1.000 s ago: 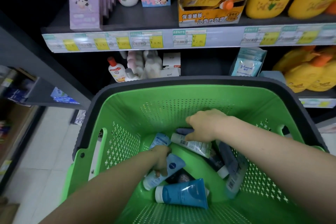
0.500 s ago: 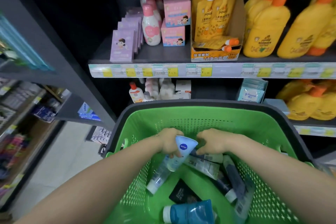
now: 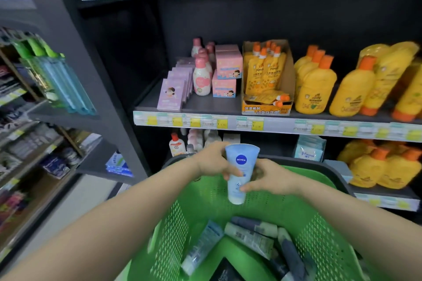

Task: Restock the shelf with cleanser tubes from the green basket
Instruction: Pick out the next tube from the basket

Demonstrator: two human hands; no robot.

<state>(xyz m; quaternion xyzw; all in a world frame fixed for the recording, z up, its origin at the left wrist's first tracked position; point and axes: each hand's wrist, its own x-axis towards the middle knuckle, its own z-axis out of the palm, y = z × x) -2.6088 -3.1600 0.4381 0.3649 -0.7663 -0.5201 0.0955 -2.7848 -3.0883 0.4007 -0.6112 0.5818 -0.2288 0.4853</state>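
I'm mid-pick: the cleanser tube (image 3: pixel 241 158) stands cap-down above the green basket (image 3: pixel 296 207), left hand (image 3: pixel 211 162) and right hand (image 3: pixel 271 178) each with a grip clamped on it; next, I'd carry it to a shelf (image 3: pixel 205 104) gap, other tubes (image 3: pixel 251 237) waiting below

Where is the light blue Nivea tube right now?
Head view, centre: the Nivea tube is held upright, cap down, between the left hand and right hand, lifted above the far side of the green basket.
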